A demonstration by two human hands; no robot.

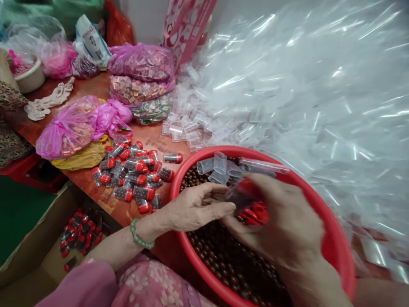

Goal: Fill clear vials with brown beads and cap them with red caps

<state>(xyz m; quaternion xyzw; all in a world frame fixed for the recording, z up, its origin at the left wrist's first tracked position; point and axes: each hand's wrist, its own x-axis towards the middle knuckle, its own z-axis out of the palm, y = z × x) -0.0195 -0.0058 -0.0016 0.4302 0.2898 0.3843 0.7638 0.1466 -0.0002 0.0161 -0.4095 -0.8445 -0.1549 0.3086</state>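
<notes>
Over a red basin (183, 221) of brown round balls (220, 264), my two hands meet. My left hand (198, 207), with a green bead bracelet at the wrist, closes thumb and fingers round a small clear tube (232, 197) with dark contents. Blurred by motion, my right hand (277, 217) has its fingers closed at the tube's red cap (246, 186). Some loose red caps (255, 213) show in the basin below the right palm. Several empty clear tubes (220, 164) lie on the balls along the basin's far side.
Filled red-capped tubes (137, 166) lie heaped left of the basin; more sit in a cardboard box (51, 264) below the table edge. A large pile of empty clear tubes (287, 94) covers the right. Pink bags (140, 64) stand behind. Patterned cloth (11, 132) shows far left.
</notes>
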